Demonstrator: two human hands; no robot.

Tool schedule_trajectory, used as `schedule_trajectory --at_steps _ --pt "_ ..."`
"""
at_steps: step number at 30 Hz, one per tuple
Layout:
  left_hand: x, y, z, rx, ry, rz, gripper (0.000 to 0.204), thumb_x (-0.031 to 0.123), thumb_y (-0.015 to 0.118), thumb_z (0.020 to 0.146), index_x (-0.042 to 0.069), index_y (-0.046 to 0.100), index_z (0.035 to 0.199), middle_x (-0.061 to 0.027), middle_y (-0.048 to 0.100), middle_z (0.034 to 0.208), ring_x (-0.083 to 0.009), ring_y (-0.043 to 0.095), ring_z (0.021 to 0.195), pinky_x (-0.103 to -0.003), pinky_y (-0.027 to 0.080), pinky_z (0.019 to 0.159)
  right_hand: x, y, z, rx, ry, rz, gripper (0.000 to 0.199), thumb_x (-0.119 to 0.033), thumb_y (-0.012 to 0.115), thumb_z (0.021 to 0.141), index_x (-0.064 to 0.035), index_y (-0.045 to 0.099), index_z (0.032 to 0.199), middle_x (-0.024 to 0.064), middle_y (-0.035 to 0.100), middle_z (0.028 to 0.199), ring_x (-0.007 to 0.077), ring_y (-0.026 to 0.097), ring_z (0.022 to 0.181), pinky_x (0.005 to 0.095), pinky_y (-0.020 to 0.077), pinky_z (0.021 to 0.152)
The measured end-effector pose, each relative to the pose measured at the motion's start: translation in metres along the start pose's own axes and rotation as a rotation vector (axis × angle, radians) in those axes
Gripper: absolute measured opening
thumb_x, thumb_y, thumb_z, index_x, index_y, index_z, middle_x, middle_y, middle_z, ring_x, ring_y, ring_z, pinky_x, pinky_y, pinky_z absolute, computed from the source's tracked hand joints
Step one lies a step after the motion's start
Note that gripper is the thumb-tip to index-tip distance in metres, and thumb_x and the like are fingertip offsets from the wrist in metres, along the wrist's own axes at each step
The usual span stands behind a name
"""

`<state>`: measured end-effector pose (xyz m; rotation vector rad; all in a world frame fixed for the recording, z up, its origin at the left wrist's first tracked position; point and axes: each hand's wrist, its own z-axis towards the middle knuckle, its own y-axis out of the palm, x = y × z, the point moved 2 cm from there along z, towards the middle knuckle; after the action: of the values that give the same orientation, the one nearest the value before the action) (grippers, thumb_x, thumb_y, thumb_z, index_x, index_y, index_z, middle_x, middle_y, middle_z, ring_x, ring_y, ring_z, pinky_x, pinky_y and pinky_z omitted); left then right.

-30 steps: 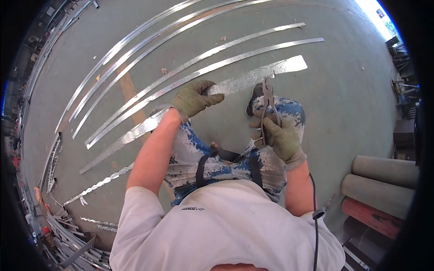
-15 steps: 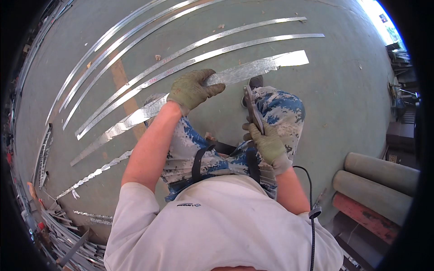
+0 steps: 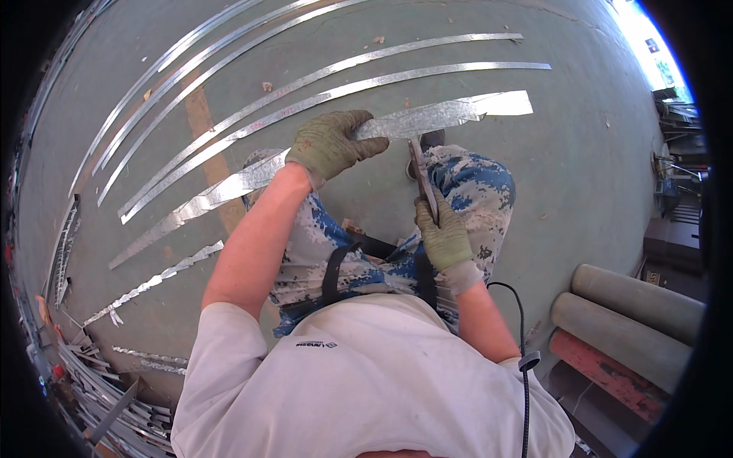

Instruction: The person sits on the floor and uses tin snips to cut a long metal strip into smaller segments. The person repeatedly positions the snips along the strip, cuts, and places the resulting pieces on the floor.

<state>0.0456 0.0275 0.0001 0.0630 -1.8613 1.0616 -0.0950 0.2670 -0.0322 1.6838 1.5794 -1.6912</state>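
Note:
My left hand (image 3: pixel 334 145), in a worn green work glove, is closed around the middle of a long, shiny sheet-metal strip (image 3: pixel 424 117). The strip stretches across in front of my knees, with its bright wide end (image 3: pixel 504 103) to the right and a tapering end (image 3: pixel 164 230) low on the left. My right hand (image 3: pixel 446 237), gloved the same way, grips a pair of metal snips (image 3: pixel 424 177). The snips point away from me, and their tip meets the strip's near edge, right of my left hand. Glove and strip hide my left fingertips.
Beyond the strip, several narrow metal strips (image 3: pixel 366 88) lie side by side on the green floor (image 3: pixel 565 175). Crumpled metal offcuts (image 3: pixel 156 286) are at the left, above a scrap pile (image 3: pixel 114 397). Large rolls (image 3: pixel 630 324) sit at the right. A black cable (image 3: pixel 522 320) hangs by my right arm.
The snips have swung more upright and their tip has come up to the strip's near edge. My left hand and the strip have shifted slightly right.

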Motion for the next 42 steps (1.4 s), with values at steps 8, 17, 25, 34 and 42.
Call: schedule_trajectory --at_steps 8,17,25,34,42 --pt "0.008 -0.004 -0.004 -0.026 -0.039 -0.04 0.077 0.054 0.082 0.083 0.001 0.066 0.138 -0.0191 0.074 0.116 -0.0247 0.073 0.103 -0.035 0.057 0.091 -0.021 -0.006 0.0 -0.006 0.008 -0.096 0.043 -0.025 0.059 0.104 -0.0053 0.058 0.143 0.0249 0.07 0.094 0.0384 0.069 0.083 0.0464 0.0534 0.078" --pt "0.003 -0.001 0.0 -0.015 0.003 -0.019 0.079 0.053 0.082 0.084 -0.001 0.064 0.139 -0.0201 0.074 0.119 -0.0247 0.073 0.105 -0.035 0.057 0.093 -0.022 0.0 0.0 0.079 -0.072 -0.158 0.046 -0.029 0.067 0.099 -0.0022 0.061 0.137 0.0184 0.072 0.098 0.0335 0.069 0.081 0.0434 0.0542 0.077" --pt "-0.005 0.002 0.0 -0.002 0.025 -0.033 0.076 0.056 0.079 0.083 0.004 0.066 0.137 -0.0209 0.073 0.121 -0.0319 0.071 0.111 -0.039 0.054 0.097 -0.033 -0.005 0.002 -0.219 0.35 0.314 0.037 -0.027 0.075 0.093 -0.0013 0.068 0.119 0.0031 0.068 0.087 0.0129 0.062 0.076 0.0303 0.0503 0.07" --pt "-0.002 0.008 0.004 -0.036 0.015 0.054 0.068 0.051 0.079 0.087 0.011 0.066 0.14 -0.0174 0.073 0.125 -0.0308 0.071 0.113 -0.037 0.054 0.098 0.01 0.03 0.024 0.063 0.125 -0.261 0.032 -0.023 0.061 0.095 -0.0014 0.066 0.118 0.0241 0.073 0.102 0.0442 0.07 0.094 0.0505 0.0534 0.087" --pt "-0.009 0.021 0.019 0.036 0.136 0.212 0.069 0.054 0.073 0.089 0.009 0.065 0.139 -0.0191 0.07 0.131 -0.0371 0.066 0.122 -0.043 0.051 0.104 0.018 0.027 0.039 0.142 0.1 -0.458 0.04 -0.024 0.06 0.091 -0.0032 0.06 0.125 0.0312 0.07 0.111 0.0512 0.065 0.109 0.0575 0.0505 0.096"
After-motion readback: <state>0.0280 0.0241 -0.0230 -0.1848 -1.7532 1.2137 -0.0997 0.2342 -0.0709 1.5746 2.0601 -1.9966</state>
